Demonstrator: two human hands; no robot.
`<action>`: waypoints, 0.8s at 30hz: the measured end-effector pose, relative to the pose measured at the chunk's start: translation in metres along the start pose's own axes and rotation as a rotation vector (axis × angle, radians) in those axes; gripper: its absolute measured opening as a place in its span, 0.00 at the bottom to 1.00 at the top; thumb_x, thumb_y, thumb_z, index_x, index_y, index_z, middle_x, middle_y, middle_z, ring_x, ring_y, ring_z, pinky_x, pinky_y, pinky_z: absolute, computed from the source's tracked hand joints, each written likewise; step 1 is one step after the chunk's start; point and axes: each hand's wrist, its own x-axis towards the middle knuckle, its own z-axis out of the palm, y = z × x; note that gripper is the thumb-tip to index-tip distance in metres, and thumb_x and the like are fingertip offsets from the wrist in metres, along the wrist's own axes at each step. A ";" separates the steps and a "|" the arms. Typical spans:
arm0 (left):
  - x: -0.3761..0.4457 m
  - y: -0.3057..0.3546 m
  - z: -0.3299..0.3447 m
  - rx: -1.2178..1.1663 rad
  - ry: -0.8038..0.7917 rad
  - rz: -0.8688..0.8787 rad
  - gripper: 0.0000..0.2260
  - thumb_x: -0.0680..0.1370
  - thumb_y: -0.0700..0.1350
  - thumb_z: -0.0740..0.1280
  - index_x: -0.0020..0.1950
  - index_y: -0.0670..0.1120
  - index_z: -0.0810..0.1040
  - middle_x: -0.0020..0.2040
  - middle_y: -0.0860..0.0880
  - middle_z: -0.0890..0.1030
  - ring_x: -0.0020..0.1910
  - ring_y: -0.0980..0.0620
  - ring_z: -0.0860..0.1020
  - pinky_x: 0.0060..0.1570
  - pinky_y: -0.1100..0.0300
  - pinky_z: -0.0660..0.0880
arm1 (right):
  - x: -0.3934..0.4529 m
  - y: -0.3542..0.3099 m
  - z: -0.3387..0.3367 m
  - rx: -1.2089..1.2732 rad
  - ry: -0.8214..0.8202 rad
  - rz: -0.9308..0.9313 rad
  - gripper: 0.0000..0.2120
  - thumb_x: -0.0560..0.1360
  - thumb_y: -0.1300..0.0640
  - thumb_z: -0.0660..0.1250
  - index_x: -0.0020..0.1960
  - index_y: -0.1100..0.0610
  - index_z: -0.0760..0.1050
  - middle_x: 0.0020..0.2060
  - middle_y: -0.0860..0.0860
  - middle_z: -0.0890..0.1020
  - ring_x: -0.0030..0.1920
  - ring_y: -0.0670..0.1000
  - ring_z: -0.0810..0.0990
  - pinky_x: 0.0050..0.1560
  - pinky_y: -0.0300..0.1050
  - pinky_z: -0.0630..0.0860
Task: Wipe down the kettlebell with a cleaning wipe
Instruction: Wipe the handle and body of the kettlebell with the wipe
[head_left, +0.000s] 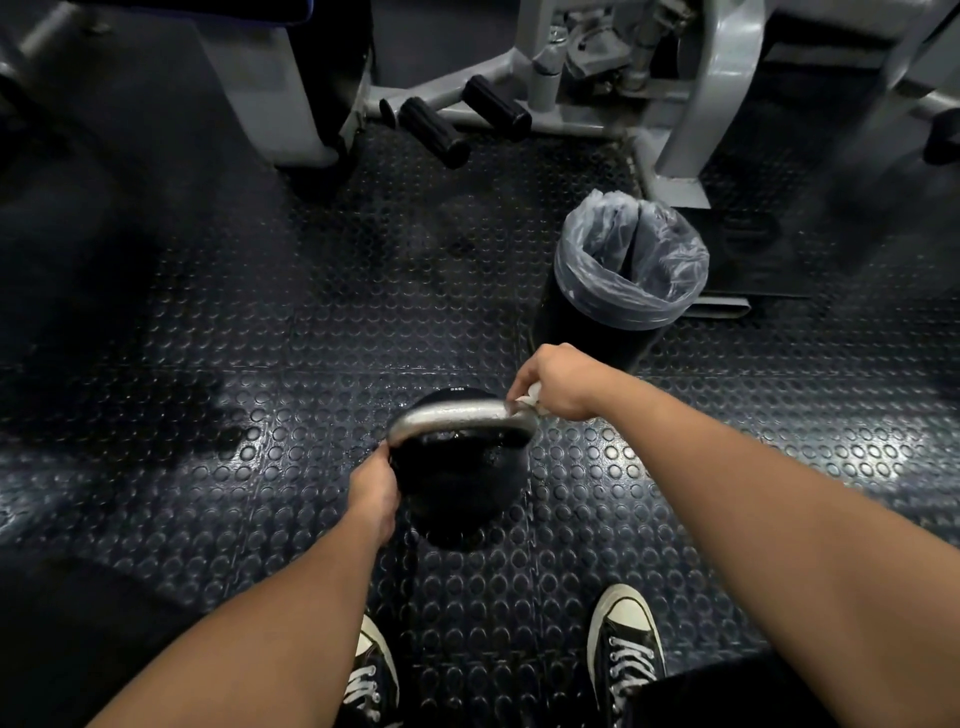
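A black kettlebell (460, 478) with a silver handle (457, 418) stands on the studded rubber floor in front of my feet. My left hand (375, 491) presses against the left side of its body, just below the handle's left end. My right hand (558, 382) is closed on a crumpled white cleaning wipe (531, 399) and holds it against the right end of the handle. Most of the wipe is hidden inside my fist.
A black bin (631, 270) lined with a clear bag stands just beyond my right hand. Grey gym machine frames (691, 109) with black rollers (434, 132) fill the back. My two sneakers (626, 644) are at the bottom edge.
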 end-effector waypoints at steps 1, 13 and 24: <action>0.000 0.000 0.000 -0.002 -0.004 -0.006 0.12 0.84 0.50 0.63 0.50 0.47 0.84 0.48 0.47 0.86 0.52 0.48 0.83 0.66 0.45 0.77 | -0.002 0.002 -0.002 0.002 -0.001 0.014 0.24 0.76 0.72 0.60 0.51 0.47 0.86 0.63 0.55 0.80 0.43 0.54 0.84 0.33 0.43 0.80; -0.001 0.000 0.000 0.005 0.004 -0.009 0.12 0.84 0.50 0.63 0.51 0.46 0.84 0.48 0.44 0.87 0.52 0.44 0.84 0.63 0.44 0.79 | -0.007 0.003 0.001 0.061 0.021 0.004 0.27 0.74 0.74 0.58 0.56 0.48 0.85 0.65 0.55 0.79 0.42 0.54 0.83 0.37 0.49 0.83; -0.004 0.001 0.002 -0.002 0.005 0.005 0.13 0.86 0.47 0.60 0.48 0.50 0.82 0.50 0.45 0.85 0.54 0.45 0.83 0.64 0.44 0.78 | -0.014 0.001 0.007 0.105 0.087 0.015 0.26 0.75 0.74 0.60 0.58 0.48 0.84 0.64 0.52 0.80 0.49 0.49 0.80 0.44 0.42 0.81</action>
